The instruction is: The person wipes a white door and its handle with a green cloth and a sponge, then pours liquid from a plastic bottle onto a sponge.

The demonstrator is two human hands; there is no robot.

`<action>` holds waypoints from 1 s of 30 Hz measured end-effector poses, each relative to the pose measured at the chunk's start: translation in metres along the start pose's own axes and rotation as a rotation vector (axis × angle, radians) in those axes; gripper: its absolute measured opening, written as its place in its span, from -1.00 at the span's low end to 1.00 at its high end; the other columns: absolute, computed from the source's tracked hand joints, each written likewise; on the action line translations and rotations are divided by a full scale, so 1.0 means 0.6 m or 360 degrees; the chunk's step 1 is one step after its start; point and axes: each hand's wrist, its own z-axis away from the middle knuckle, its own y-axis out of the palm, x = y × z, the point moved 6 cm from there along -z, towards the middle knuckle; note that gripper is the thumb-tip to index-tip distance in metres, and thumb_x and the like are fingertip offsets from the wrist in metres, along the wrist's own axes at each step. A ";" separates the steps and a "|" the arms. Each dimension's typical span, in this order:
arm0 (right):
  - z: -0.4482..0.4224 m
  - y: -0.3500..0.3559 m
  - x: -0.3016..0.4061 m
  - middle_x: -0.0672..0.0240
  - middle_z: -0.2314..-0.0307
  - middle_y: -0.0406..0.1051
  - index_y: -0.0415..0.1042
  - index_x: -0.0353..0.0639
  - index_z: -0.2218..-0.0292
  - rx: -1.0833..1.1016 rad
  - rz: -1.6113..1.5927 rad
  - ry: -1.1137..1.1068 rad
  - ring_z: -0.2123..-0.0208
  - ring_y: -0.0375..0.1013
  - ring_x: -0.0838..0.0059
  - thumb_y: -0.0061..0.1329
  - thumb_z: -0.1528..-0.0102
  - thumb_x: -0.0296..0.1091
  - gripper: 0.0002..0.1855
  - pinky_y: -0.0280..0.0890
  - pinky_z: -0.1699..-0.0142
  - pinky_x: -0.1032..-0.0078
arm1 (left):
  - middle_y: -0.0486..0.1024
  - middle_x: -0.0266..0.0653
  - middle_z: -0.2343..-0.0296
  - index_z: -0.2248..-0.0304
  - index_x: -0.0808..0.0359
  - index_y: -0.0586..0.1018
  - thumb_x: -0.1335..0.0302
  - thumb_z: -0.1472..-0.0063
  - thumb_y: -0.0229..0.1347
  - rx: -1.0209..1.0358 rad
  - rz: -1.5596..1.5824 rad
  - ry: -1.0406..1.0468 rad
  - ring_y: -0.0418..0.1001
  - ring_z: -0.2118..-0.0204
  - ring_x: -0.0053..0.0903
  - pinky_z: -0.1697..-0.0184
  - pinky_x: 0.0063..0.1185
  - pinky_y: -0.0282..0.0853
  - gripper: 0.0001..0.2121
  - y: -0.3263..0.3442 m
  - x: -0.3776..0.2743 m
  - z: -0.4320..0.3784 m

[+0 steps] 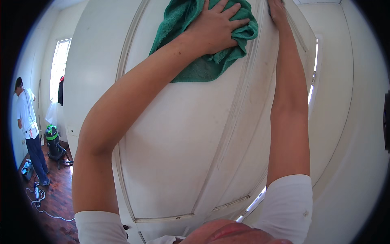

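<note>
A white panelled door (182, 128) with raised moulding fills the middle of the view, with brownish smudges on its surface. My left hand (218, 27) lies spread flat on a green cloth (201, 70), pressing it against the door's upper panel; the cloth hangs in folds around the fingers. Higher at the right, my right hand (276, 12) rests against the door's moulding near the top edge of the picture. Its fingers are partly cut off, and whether it holds anything cannot be told.
At the far left a person (27, 113) in a white shirt stands facing the wall. Near them are a black and green vacuum cleaner (53, 143), a container (27, 169) and a coiled white cord (38, 195) on the wooden floor. A pale wall (332, 76) stands at the right.
</note>
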 end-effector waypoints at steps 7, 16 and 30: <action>0.027 0.024 0.015 0.04 -0.24 -0.08 -0.02 -0.17 -0.25 -0.0144 0.0207 -0.0059 -0.28 -0.12 0.01 -0.50 -0.30 0.05 -0.36 -0.24 -0.34 0.20 | 0.08 -0.02 -0.21 -0.16 0.08 0.32 0.11 -0.13 0.01 0.0001 0.0032 -0.0020 -0.12 -0.30 -0.03 -0.26 0.06 -0.35 -0.40 0.001 0.003 -0.005; 0.131 -0.005 0.031 0.05 -0.24 -0.05 0.03 -0.11 -0.25 -0.0217 -0.0006 -0.0205 -0.28 -0.14 -0.06 -0.43 -0.30 -0.01 -0.41 -0.18 -0.31 0.12 | 0.06 -0.08 -0.22 -0.19 0.03 0.27 0.08 -0.13 0.03 -0.0018 -0.0122 -0.0025 -0.12 -0.30 -0.07 -0.27 0.04 -0.33 -0.37 -0.002 -0.003 0.003; 0.449 -0.097 0.116 0.13 -0.25 -0.04 0.06 -0.11 -0.24 -0.0046 -0.0202 -0.0356 -0.25 -0.13 -0.20 -0.34 -0.29 -0.11 -0.44 -0.15 -0.27 0.02 | 0.12 -0.04 -0.20 -0.13 0.05 0.35 0.10 -0.14 0.03 -0.0227 -0.0210 -0.0068 -0.01 -0.27 -0.04 -0.25 -0.10 -0.02 -0.44 0.011 -0.004 -0.009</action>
